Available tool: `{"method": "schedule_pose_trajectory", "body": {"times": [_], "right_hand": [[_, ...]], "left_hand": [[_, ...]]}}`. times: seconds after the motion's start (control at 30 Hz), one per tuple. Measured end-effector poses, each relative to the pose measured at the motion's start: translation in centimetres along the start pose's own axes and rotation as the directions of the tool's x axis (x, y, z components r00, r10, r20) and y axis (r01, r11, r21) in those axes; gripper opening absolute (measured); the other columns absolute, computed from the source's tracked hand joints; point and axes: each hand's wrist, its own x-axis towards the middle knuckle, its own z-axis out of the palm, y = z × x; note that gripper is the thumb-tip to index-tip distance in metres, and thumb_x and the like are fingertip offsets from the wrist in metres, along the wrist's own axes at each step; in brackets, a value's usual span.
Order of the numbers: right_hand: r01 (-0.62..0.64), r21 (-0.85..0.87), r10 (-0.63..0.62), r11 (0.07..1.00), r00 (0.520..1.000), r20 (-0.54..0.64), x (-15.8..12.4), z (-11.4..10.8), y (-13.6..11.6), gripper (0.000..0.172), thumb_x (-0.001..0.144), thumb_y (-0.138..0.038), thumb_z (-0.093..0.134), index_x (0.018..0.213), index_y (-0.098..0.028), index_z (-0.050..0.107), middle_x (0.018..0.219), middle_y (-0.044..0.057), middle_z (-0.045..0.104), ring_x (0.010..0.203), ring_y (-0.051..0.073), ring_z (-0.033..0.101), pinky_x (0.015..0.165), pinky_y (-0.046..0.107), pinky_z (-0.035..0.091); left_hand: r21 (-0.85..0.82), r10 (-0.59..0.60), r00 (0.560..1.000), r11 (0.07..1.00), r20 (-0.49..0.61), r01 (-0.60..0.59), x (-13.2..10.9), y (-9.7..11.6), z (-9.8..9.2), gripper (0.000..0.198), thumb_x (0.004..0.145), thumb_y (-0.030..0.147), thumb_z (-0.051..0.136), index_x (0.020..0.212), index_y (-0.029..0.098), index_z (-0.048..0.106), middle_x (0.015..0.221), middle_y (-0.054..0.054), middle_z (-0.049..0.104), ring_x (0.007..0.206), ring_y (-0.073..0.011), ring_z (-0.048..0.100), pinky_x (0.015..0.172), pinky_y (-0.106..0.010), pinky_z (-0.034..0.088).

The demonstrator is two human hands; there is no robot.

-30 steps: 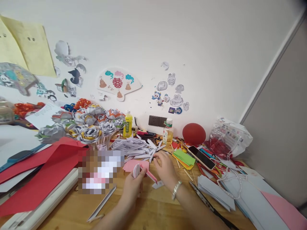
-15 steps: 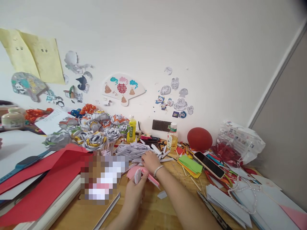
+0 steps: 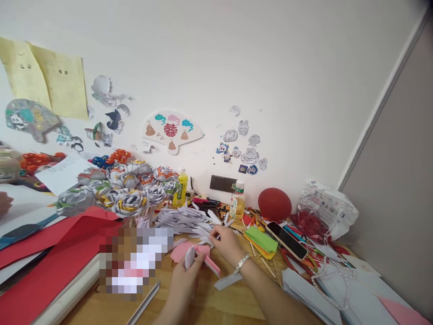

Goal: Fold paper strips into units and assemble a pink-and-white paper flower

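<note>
Left hand [image 3: 184, 282] grip clamped on pink folded piece [image 3: 190, 258], just above bench [image 3: 216, 307]; right hand [image 3: 227, 243] at white strip pile [image 3: 184, 216], grip unclear; risk: slack pinch lets folds spring open; snagged strips scatter.

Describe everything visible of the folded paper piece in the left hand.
The folded paper piece is small, pink with white edges, in several thin layers. It stands on edge over the wooden table, pinched in the left hand. A pink strip lies just right of it, near the right hand.
</note>
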Motion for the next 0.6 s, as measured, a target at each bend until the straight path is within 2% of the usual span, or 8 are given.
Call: {"method": "schedule_pose_trajectory", "body": {"times": [0.13, 0.23, 0.4, 0.5, 0.6], "right_hand": [[-0.002, 0.063, 0.009, 0.998, 0.994, -0.11, -3.4, -2.1, 0.0, 0.008, 0.078, -0.012, 0.053, 0.073, -0.018, 0.056, 0.078, 0.0, 0.061, 0.076, 0.014, 0.056, 0.069, 0.023, 0.041], [0.04, 0.184, -0.007, 0.982, 0.984, -0.175, -5.8, -3.1, -0.3, 0.013, 0.075, -0.009, 0.056, 0.067, -0.018, 0.055, 0.077, 0.001, 0.059, 0.078, 0.015, 0.055, 0.07, 0.025, 0.042], [-0.002, 0.21, 0.034, 0.978, 0.988, -0.149, -8.5, -3.4, -1.0, 0.014, 0.075, -0.006, 0.056, 0.068, -0.018, 0.056, 0.084, 0.003, 0.063, 0.083, 0.017, 0.056, 0.074, 0.027, 0.042], [-0.008, 0.193, 0.029, 0.981, 0.994, -0.107, -9.5, -3.1, -1.5, 0.014, 0.077, -0.006, 0.054, 0.071, -0.018, 0.057, 0.085, 0.003, 0.064, 0.082, 0.017, 0.057, 0.074, 0.027, 0.041], [0.002, 0.154, 0.008, 0.988, 0.998, -0.065, -10.5, -2.8, -1.9, 0.012, 0.079, -0.008, 0.054, 0.074, -0.019, 0.056, 0.081, 0.002, 0.063, 0.078, 0.017, 0.056, 0.071, 0.026, 0.041]], "left_hand": [[0.018, 0.048, 0.997, 0.999, 0.057, -0.049, -0.3, -0.1, 0.1, 0.045, 0.053, 0.063, 0.058, 0.053, 0.022, 0.04, 0.027, 0.012, 0.029, 0.026, -0.008, 0.028, 0.034, -0.021, 0.018], [-0.004, 0.054, 0.993, 0.999, 0.102, -0.054, -0.7, 0.0, 0.3, 0.048, 0.052, 0.066, 0.059, 0.053, 0.021, 0.041, 0.028, 0.011, 0.03, 0.026, -0.0073, 0.028, 0.034, -0.02, 0.018], [0.006, 0.058, 0.983, 0.998, 0.174, -0.06, -1.3, 0.1, 0.7, 0.052, 0.05, 0.071, 0.058, 0.052, 0.021, 0.041, 0.026, 0.011, 0.03, 0.024, -0.0073, 0.026, 0.032, -0.02, 0.018], [-0.004, 0.064, 0.976, 0.998, 0.207, -0.064, -1.8, 0.1, 0.7, 0.05, 0.054, 0.068, 0.057, 0.052, 0.022, 0.039, 0.027, 0.01, 0.033, 0.026, -0.0074, 0.029, 0.032, -0.02, 0.021], [0.007, 0.072, 0.971, 0.997, 0.229, -0.075, -2.2, 0.2, 0.7, 0.048, 0.052, 0.066, 0.06, 0.051, 0.022, 0.04, 0.027, 0.01, 0.034, 0.027, -0.0072, 0.028, 0.033, -0.02, 0.022]]}}
